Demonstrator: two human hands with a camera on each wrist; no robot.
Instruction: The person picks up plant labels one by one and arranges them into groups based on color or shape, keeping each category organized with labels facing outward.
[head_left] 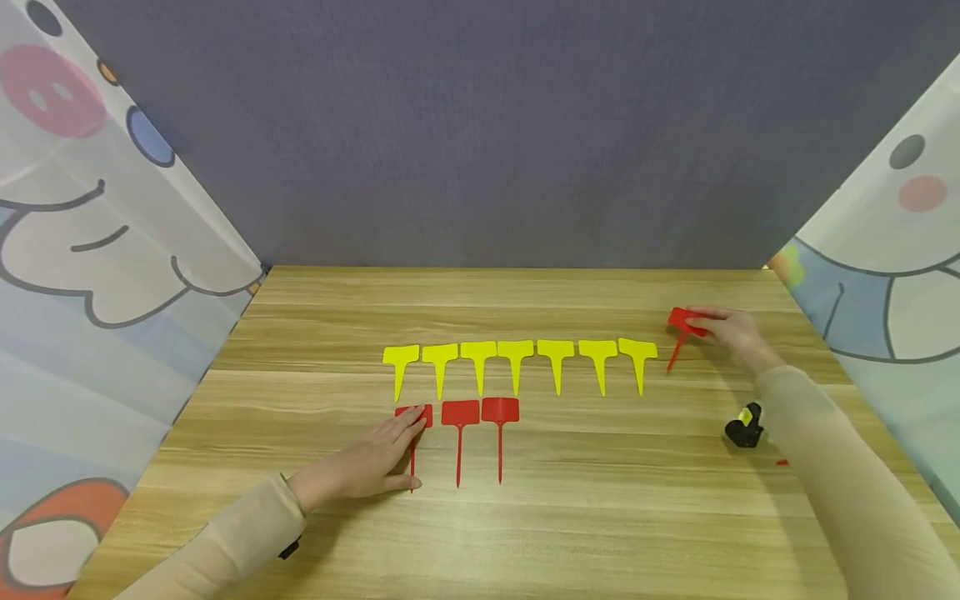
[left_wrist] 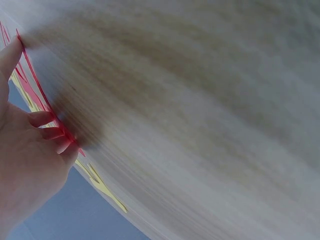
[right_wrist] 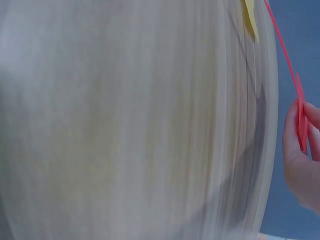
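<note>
My right hand (head_left: 735,335) pinches a red T-shaped plant label (head_left: 679,317) by its flat head, at the right part of the table. Its thin stem slants down to the left; in the right wrist view the label (right_wrist: 302,125) sits between thumb and fingers. On the left, my left hand (head_left: 367,458) rests on the leftmost red label (head_left: 429,417), fingertips over its head and thumb by the lower stem. That head is partly hidden. Two more red labels, a middle one (head_left: 461,412) and a right one (head_left: 500,409), lie beside it.
Several yellow T-shaped labels (head_left: 555,350) lie in a row above the red ones. A small black object with a yellow patch (head_left: 744,429) shows beside the right sleeve, near a red bit (head_left: 782,462). A grey panel (head_left: 525,150) stands behind the wooden table (head_left: 600,517).
</note>
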